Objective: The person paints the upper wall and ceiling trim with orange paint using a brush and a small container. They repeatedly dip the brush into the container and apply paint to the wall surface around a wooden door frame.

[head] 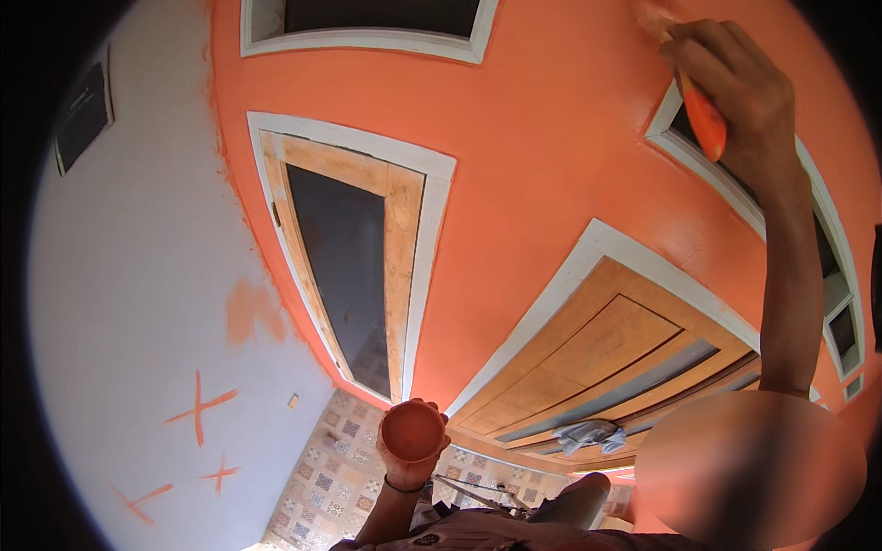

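My right hand (741,89) is raised high at the upper right, gripping a paintbrush (703,120) with an orange handle. The brush's head points up and away, against or very close to the orange wall (544,117); blur hides which. Low in the middle, my left hand (408,472) holds up a small round cup (413,431). Its inside is orange-red, like the wall; how much paint it holds I cannot tell.
A glazed wooden door (405,275) stands in a white frame. Right of it is a panelled wooden door (586,344), with a grey cloth (589,436) hanging on it. White-framed windows (372,43) sit above. The pale left wall (138,275) bears orange crosses. Patterned tiles (324,482) cover the floor.
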Tool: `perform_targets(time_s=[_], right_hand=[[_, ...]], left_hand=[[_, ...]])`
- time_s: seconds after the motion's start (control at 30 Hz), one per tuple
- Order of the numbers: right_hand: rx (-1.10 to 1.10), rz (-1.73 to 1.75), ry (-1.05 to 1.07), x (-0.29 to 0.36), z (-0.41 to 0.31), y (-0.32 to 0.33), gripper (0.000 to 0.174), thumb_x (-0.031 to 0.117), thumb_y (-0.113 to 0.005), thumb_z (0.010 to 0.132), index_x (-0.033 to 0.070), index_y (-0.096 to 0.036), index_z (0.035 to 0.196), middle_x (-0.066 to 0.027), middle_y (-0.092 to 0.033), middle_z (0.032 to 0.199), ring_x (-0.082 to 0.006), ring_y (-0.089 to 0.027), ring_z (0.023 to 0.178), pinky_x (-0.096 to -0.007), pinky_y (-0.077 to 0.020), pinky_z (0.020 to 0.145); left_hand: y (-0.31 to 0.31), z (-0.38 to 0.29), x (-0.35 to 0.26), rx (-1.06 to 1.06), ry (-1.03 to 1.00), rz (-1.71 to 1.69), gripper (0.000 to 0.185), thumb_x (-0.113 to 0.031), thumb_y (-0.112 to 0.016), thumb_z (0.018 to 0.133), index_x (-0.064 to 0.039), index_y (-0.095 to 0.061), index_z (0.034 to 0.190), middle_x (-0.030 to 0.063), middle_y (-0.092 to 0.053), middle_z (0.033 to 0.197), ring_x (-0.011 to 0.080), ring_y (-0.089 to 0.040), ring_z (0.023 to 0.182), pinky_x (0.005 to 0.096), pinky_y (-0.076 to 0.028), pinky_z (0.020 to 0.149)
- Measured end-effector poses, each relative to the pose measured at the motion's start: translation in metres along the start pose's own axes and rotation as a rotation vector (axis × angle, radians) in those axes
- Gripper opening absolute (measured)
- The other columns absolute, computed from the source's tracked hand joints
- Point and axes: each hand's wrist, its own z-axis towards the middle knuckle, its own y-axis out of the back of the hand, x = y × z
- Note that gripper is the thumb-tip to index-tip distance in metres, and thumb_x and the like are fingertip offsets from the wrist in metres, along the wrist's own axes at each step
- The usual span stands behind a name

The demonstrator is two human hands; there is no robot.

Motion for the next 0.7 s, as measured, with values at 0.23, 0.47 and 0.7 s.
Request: perform_targets(time_s=[0.23,0.47,0.7], right_hand=[[0.242,0.612,-0.079,0.104,-0.039,-0.024,0.023,-0.002,-0.077,0.072,0.007,-0.062,0.088,-0.0059,-0.067,0.093,-0.0203,-0.066,0.077,-0.0334,-0.0535,0.058],[0.106,1.151,-0.644,0.073,-0.026,-0.013,0.016,-0.007,-0.077,0.088,0.003,-0.072,0.100,-0.0091,-0.073,0.100,-0.0151,-0.070,0.088,-0.0297,-0.0561,0.074],[0.218,0.878,-0.749,0.016,-0.023,-0.013,0.016,-0.002,-0.078,0.090,0.004,-0.072,0.103,-0.0027,-0.072,0.092,-0.0116,-0.068,0.088,-0.0261,-0.0556,0.077]], left_hand=[[-0.001,-0.006,-0.002,-0.051,-0.058,0.027,0.063,-0.056,-0.063,0.100,-0.007,-0.055,0.139,0.0157,-0.061,0.134,0.0376,-0.058,0.123,0.0519,-0.057,0.077],[0.009,-0.011,-0.013,-0.003,-0.103,0.057,0.066,-0.056,-0.065,0.099,-0.006,-0.055,0.141,0.0157,-0.061,0.136,0.0383,-0.058,0.125,0.0519,-0.057,0.078],[0.016,-0.007,-0.018,0.013,-0.066,0.055,0.066,-0.058,-0.061,0.100,-0.007,-0.060,0.142,0.0168,-0.062,0.137,0.0393,-0.059,0.128,0.0527,-0.060,0.087]])
